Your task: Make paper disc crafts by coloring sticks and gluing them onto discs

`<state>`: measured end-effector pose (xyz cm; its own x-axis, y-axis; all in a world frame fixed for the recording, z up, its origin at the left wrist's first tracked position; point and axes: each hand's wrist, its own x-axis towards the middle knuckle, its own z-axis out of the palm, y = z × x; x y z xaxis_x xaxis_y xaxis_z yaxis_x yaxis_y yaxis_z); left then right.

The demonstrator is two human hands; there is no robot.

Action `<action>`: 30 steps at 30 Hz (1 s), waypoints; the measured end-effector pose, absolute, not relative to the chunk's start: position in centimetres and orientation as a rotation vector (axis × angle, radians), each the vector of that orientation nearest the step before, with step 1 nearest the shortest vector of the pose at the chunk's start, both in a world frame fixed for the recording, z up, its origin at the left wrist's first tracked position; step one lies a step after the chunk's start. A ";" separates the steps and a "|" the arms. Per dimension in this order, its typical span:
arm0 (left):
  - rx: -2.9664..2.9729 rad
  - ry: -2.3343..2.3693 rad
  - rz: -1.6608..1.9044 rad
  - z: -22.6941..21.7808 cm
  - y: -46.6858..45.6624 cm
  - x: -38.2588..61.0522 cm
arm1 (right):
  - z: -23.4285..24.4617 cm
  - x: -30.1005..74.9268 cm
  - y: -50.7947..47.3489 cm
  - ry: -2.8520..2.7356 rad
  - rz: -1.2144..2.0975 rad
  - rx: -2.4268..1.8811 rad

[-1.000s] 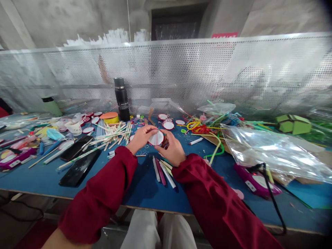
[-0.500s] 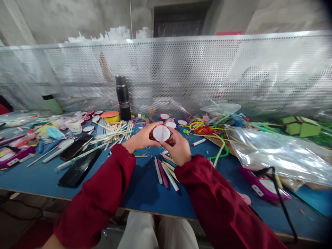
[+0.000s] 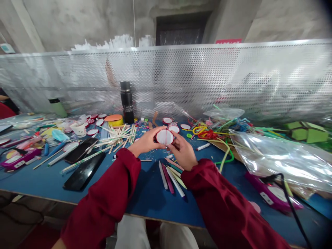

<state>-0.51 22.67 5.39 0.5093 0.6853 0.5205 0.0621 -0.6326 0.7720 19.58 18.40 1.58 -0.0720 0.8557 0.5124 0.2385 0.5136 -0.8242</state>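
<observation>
Between my two hands, above the table, is a round white disc with a red rim (image 3: 165,137). Its white face is turned toward me, and a thin red line runs down it. My left hand (image 3: 146,142) grips the disc's left edge, fingers closed around it. On the opposite edge, my right hand (image 3: 183,152) holds it with thumb and bent fingers. Several markers and coloured pens (image 3: 173,180) lie just below my right hand. More discs of the same look (image 3: 173,129) rest behind my hands.
A black bottle (image 3: 127,103) stands by the perforated metal screen (image 3: 181,76). Left are wooden sticks (image 3: 127,136), a phone (image 3: 84,172) and a paper cup (image 3: 79,128). Right are coloured cords (image 3: 228,152), a clear plastic bag (image 3: 280,155) and a purple corded device (image 3: 275,193).
The camera view has shifted slightly, so the scene sits a little lower and further right. Both hands keep their hold on the disc, which stays nearly upright.
</observation>
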 end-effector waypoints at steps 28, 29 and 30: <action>1.436 0.656 0.859 6.7 20.9 -1.0 | 2.4 20.1 18.1 -1.546 0.173 -0.931; 1.431 0.628 0.852 6.6 21.0 -1.1 | 2.6 20.1 18.0 -1.566 0.118 -0.929; 1.421 0.602 0.847 6.6 21.0 -1.2 | 2.7 20.1 17.9 -1.577 0.079 -0.933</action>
<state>-1.18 20.97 6.63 0.5859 0.8006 0.1254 -0.1440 -0.0494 0.9883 20.13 17.88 2.71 0.0660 0.5928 0.8027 0.5097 0.6715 -0.5378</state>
